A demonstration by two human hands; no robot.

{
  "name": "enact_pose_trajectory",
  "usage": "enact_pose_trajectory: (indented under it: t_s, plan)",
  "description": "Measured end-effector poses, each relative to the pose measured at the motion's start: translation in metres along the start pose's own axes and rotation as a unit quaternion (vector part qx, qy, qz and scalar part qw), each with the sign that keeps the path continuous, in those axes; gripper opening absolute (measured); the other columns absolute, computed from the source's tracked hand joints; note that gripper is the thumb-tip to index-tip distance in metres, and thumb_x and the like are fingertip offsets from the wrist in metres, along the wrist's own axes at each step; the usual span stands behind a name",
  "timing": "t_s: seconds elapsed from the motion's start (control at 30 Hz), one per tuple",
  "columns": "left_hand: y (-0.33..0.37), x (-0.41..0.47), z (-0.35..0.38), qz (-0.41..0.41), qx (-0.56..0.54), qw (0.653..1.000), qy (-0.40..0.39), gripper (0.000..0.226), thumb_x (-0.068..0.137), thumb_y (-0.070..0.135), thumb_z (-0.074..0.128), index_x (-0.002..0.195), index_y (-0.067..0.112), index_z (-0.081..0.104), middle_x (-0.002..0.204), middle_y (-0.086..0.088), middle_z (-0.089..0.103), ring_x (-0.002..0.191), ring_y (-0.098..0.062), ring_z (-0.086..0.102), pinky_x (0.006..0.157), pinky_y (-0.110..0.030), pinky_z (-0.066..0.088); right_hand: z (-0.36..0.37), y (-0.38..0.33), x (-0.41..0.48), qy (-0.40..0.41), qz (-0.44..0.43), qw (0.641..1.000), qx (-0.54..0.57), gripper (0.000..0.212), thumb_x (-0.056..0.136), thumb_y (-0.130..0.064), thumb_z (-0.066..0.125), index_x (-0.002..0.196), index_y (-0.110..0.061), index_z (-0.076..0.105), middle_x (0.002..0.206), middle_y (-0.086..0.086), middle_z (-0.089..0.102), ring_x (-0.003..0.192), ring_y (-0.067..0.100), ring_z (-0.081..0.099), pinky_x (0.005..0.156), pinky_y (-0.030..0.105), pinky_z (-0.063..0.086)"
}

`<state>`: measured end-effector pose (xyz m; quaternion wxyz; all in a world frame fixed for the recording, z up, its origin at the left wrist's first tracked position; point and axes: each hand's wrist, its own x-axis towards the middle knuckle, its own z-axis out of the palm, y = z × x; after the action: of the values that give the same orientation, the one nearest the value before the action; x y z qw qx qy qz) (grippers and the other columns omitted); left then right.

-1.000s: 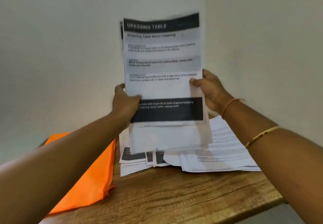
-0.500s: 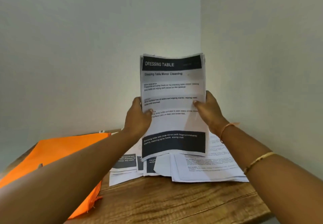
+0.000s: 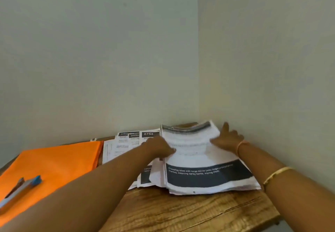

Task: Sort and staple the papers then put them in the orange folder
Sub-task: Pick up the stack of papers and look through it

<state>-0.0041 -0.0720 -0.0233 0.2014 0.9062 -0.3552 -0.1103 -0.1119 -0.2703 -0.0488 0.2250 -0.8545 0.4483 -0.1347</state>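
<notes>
2 hands on paper stack (image 3: 208,161); stapler (image 3: 20,188) lies well left.
Left hand (image 3: 161,148) at stack's left edge, grip too blurred to tell; right hand (image 3: 226,138) flat, fingers straight, on its right side. Stack rests on counter (image 3: 190,211), long axis running away from person. Stapler sits on orange folder (image 3: 58,161), so left hand's prob the nearer.

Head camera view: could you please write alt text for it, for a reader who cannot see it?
A person's left hand and right hand rest on a stack of printed papers lying on a wooden table in a room corner. To its left lie more loose sheets, then an orange folder with a stapler on it.
</notes>
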Motion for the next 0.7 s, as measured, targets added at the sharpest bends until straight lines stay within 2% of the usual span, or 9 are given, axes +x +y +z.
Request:
enact_pose_trajectory:
  t_s: [0.07,0.13,0.23,0.3,0.37,0.47,0.53,0.6,0.7]
  plan:
    - [-0.001,-0.004,0.008,-0.027,0.050,0.998,-0.025,0.062,0.093,0.040,0.054,0.139,0.003,0.038,0.144,-0.013,0.042,0.131,-0.027,0.041,0.104,-0.032,0.035,0.018,0.019,-0.002,-0.036,0.036,0.997,-0.060,0.098,0.082,-0.059,0.052,0.151,-0.017,-0.004,0.154,0.016,0.020,0.139,0.036,0.026,0.114,0.044,0.024]
    - [-0.002,-0.004,0.012,-0.043,-0.004,0.998,-0.037,0.060,0.093,0.035,0.057,0.139,0.003,0.037,0.144,-0.013,0.040,0.131,-0.027,0.041,0.100,-0.030,0.037,0.027,0.026,-0.007,-0.029,0.039,0.996,-0.073,0.087,0.086,-0.062,0.044,0.151,-0.016,0.008,0.155,0.012,0.023,0.140,0.032,0.027,0.114,0.040,0.025]
    - [-0.004,0.001,0.015,-0.076,-0.118,0.990,0.003,0.054,0.090,0.023,0.063,0.133,0.000,0.042,0.138,-0.014,0.046,0.125,-0.027,0.047,0.091,-0.027,0.041,0.033,0.018,-0.014,-0.001,0.040,0.995,-0.088,0.076,0.089,-0.061,0.038,0.148,-0.016,0.019,0.152,0.014,0.026,0.137,0.034,0.029,0.112,0.041,0.028]
    - [-0.005,0.007,0.015,-0.101,-0.219,0.970,0.025,0.052,0.085,0.015,0.068,0.130,-0.002,0.046,0.134,-0.016,0.051,0.121,-0.029,0.050,0.088,-0.029,0.043,0.037,0.007,-0.016,-0.009,0.033,0.997,-0.071,0.078,0.086,-0.062,0.040,0.147,-0.016,0.022,0.151,0.015,0.026,0.137,0.034,0.029,0.111,0.041,0.028]
    - [-0.009,0.011,0.015,-0.120,-0.266,0.955,0.047,0.052,0.083,0.010,0.070,0.129,-0.001,0.047,0.130,-0.017,0.054,0.117,-0.031,0.054,0.090,-0.031,0.047,0.046,-0.004,-0.009,-0.031,0.017,0.999,-0.029,0.084,0.080,-0.065,0.044,0.146,-0.016,0.025,0.151,0.015,0.027,0.137,0.034,0.029,0.110,0.043,0.029]
    - [-0.024,0.012,0.009,-0.122,-0.242,0.958,0.097,0.047,0.086,0.009,0.067,0.128,-0.001,0.048,0.129,-0.017,0.055,0.116,-0.030,0.055,0.088,-0.030,0.046,0.056,-0.023,-0.008,-0.047,-0.036,0.997,0.052,0.087,0.064,-0.066,0.050,0.138,-0.020,0.040,0.143,0.010,0.044,0.128,0.032,0.042,0.105,0.044,0.037]
    - [-0.042,0.013,0.001,-0.135,-0.218,0.959,0.120,0.041,0.087,0.010,0.065,0.124,0.001,0.050,0.126,-0.016,0.057,0.112,-0.029,0.057,0.086,-0.030,0.047,0.055,-0.041,-0.023,-0.048,-0.089,0.991,0.087,0.067,0.077,-0.050,0.058,0.134,-0.019,0.046,0.138,0.006,0.051,0.123,0.028,0.048,0.104,0.035,0.038]
    - [-0.060,0.009,-0.008,-0.148,-0.161,0.966,0.136,0.033,0.089,0.013,0.061,0.120,0.004,0.052,0.123,-0.013,0.058,0.111,-0.027,0.057,0.086,-0.028,0.048,0.058,-0.057,-0.031,-0.065,-0.107,0.988,0.093,0.050,0.087,-0.033,0.058,0.132,-0.015,0.048,0.134,0.006,0.053,0.119,0.027,0.051,0.097,0.029,0.041]
    - [-0.089,-0.001,-0.019,-0.193,-0.051,0.972,0.122,0.046,0.088,0.026,0.061,0.127,0.006,0.046,0.130,-0.011,0.053,0.118,-0.025,0.051,0.097,-0.033,0.046,0.074,-0.084,-0.034,-0.080,-0.115,0.989,0.057,0.059,0.080,-0.040,0.055,0.132,-0.015,0.044,0.133,0.011,0.051,0.119,0.030,0.049,0.100,0.040,0.042]
